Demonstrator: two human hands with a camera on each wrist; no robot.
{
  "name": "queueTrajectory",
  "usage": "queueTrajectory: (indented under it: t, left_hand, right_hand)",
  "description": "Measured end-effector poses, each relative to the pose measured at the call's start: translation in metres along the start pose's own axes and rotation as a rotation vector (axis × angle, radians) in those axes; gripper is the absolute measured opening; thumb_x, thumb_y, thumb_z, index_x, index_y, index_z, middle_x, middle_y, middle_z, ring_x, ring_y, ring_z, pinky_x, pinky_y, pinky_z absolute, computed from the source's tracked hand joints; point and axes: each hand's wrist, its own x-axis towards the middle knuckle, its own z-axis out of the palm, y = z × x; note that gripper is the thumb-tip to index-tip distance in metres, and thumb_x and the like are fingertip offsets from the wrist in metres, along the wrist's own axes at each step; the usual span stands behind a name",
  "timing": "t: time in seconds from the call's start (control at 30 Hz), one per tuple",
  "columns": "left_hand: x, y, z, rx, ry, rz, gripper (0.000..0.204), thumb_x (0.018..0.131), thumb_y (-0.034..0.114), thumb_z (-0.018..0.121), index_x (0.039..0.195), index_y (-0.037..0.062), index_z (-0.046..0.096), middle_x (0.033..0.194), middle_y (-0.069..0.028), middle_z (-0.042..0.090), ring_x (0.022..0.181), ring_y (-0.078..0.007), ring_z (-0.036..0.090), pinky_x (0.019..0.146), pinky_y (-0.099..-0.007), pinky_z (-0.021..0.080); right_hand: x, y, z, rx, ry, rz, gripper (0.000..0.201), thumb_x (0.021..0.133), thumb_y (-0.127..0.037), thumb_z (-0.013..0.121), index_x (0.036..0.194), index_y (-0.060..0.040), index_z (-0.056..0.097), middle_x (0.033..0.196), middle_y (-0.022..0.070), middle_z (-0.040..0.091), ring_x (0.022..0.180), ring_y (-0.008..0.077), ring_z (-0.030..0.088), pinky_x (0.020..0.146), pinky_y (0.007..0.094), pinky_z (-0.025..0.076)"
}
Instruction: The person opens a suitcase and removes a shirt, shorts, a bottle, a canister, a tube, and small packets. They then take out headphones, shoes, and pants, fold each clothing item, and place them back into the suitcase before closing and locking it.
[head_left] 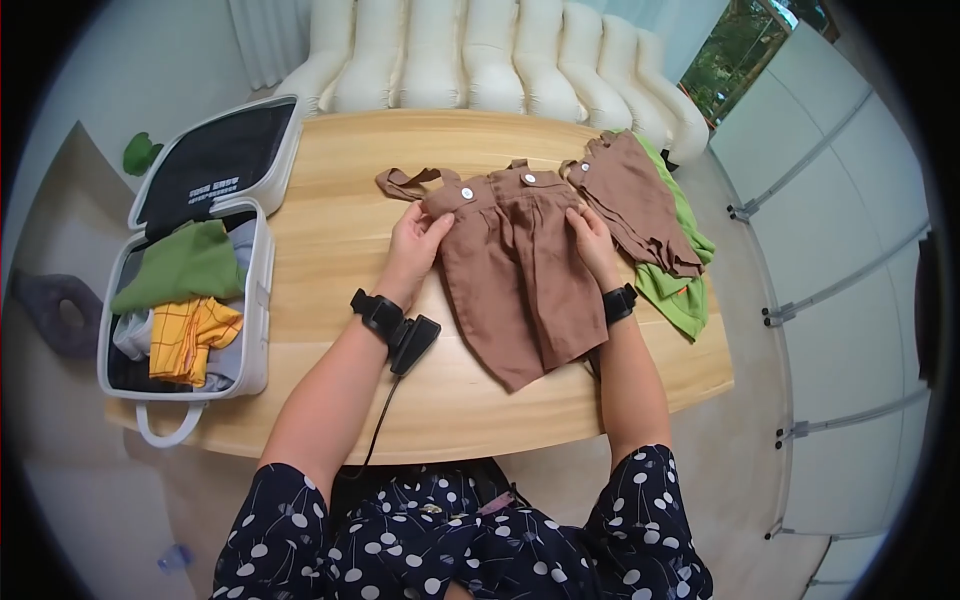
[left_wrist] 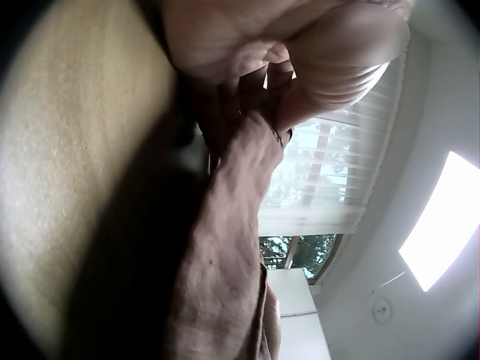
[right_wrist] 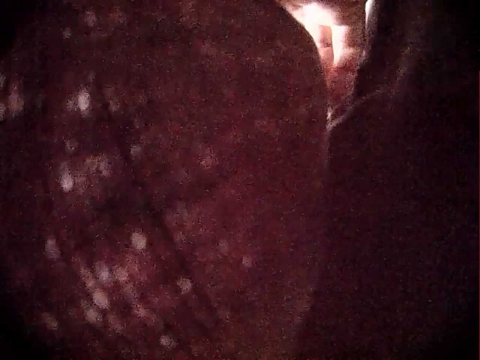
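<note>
Brown overall shorts (head_left: 520, 270) with straps and white buttons are held up over the table by both hands. My left hand (head_left: 415, 245) pinches their left edge just below the button; in the left wrist view the thumb and fingers of that hand (left_wrist: 285, 52) grip the brown cloth (left_wrist: 225, 240). My right hand (head_left: 596, 248) pinches the opposite edge near the waistband. In the right wrist view dark brown cloth (right_wrist: 187, 165) fills most of the picture and hides the fingers.
A second brown garment (head_left: 640, 200) lies on a green one (head_left: 685, 310) at the table's right side. At the left stands an open suitcase (head_left: 262, 330) with a green garment (head_left: 190, 265) and a yellow checked cloth (head_left: 190, 345). A cream sofa (head_left: 440, 60) is behind the table (head_left: 340, 240).
</note>
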Motion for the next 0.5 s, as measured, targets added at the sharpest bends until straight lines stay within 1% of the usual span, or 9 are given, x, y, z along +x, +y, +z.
queueTrajectory:
  t: [0.07,0.17,0.2,0.23,0.3,0.4,0.43,0.47,0.5]
  left_hand:
    - [0.006,0.007,-0.001,-0.018,0.076,0.088,0.026,0.09,0.007,0.056,0.115,0.0,0.052,0.108,-0.0059,0.062,0.097,-0.0111,0.057,0.088,-0.0253,0.044]
    - [0.013,0.062,0.015,0.132,0.086,0.166,0.024,0.091,0.007,0.054,0.113,-0.001,0.053,0.107,-0.0065,0.061,0.095,-0.0111,0.057,0.085,-0.0249,0.045]
    - [0.021,0.081,0.019,0.183,0.06,0.289,0.022,0.091,0.007,0.054,0.112,-0.0016,0.054,0.106,-0.0068,0.062,0.093,-0.011,0.057,0.083,-0.0246,0.045]
    - [0.028,0.102,0.024,0.235,0.033,0.41,0.021,0.091,0.008,0.053,0.11,-0.0021,0.055,0.104,-0.007,0.062,0.092,-0.0109,0.057,0.081,-0.0242,0.045]
    - [0.029,0.151,0.039,0.488,-0.019,0.608,0.022,0.093,0.01,0.051,0.114,0.0016,0.055,0.106,-0.0043,0.062,0.094,-0.0086,0.057,0.083,-0.0221,0.046]
    - [0.018,0.2,0.064,0.568,-0.066,0.796,0.021,0.094,0.012,0.052,0.11,-0.0015,0.056,0.1,-0.0042,0.064,0.089,-0.0077,0.058,0.08,-0.0209,0.046]
    - [0.019,0.208,0.066,0.601,-0.016,0.882,0.017,0.091,0.011,0.054,0.1,-0.0022,0.059,0.086,-0.0038,0.064,0.076,-0.007,0.056,0.07,-0.0225,0.045]
    - [0.009,0.219,0.074,0.542,-0.087,0.824,0.016,0.093,0.006,0.05,0.106,-0.0015,0.055,0.092,-0.0049,0.063,0.082,-0.0078,0.057,0.073,-0.0223,0.047]
    - [-0.002,0.227,0.08,0.483,-0.159,0.766,0.018,0.094,0.0,0.046,0.111,-0.0008,0.051,0.098,-0.0061,0.063,0.088,-0.0086,0.058,0.077,-0.0221,0.049]
  right_hand:
    - [0.004,-0.02,-0.002,0.014,0.038,-0.043,0.02,0.092,-0.016,0.056,0.102,0.0004,0.06,0.09,-0.0036,0.059,0.083,0.0043,0.05,0.075,0.0187,0.04]
    - [0.016,-0.059,-0.021,-0.021,0.025,-0.203,0.019,0.091,-0.017,0.058,0.1,-0.0011,0.062,0.091,-0.0043,0.059,0.086,0.0035,0.05,0.077,0.0184,0.04]
    - [0.009,-0.095,-0.016,-0.02,0.09,-0.24,0.021,0.091,-0.018,0.059,0.102,-0.0007,0.062,0.09,-0.0052,0.058,0.084,0.0039,0.05,0.076,0.0184,0.04]
    - [0.011,-0.117,-0.016,0.176,0.154,-0.115,0.025,0.091,-0.018,0.059,0.108,-0.0005,0.06,0.09,-0.006,0.058,0.081,0.0039,0.05,0.074,0.0179,0.04]
    - [0.005,-0.159,-0.021,0.357,0.082,-0.158,0.029,0.093,-0.016,0.055,0.118,-0.0024,0.058,0.097,-0.0043,0.062,0.082,0.0022,0.056,0.07,0.0159,0.043]
    - [-0.001,-0.196,-0.029,0.363,-0.002,-0.242,0.024,0.094,-0.015,0.052,0.113,-0.0022,0.059,0.104,-0.0001,0.063,0.091,0.0062,0.059,0.079,0.0201,0.046]
    - [-0.007,-0.206,-0.026,0.387,-0.012,-0.264,0.023,0.094,-0.014,0.051,0.112,-0.0016,0.059,0.105,0.001,0.063,0.093,0.0076,0.059,0.082,0.0215,0.046]
    - [-0.01,-0.21,-0.027,0.391,-0.015,-0.264,0.023,0.094,-0.014,0.051,0.112,-0.0016,0.059,0.105,0.001,0.063,0.093,0.0076,0.059,0.082,0.0215,0.046]
    - [-0.012,-0.212,-0.03,0.395,-0.103,-0.253,0.027,0.094,-0.014,0.048,0.117,-0.0012,0.055,0.113,0.0036,0.061,0.102,0.0118,0.056,0.09,0.0254,0.042]
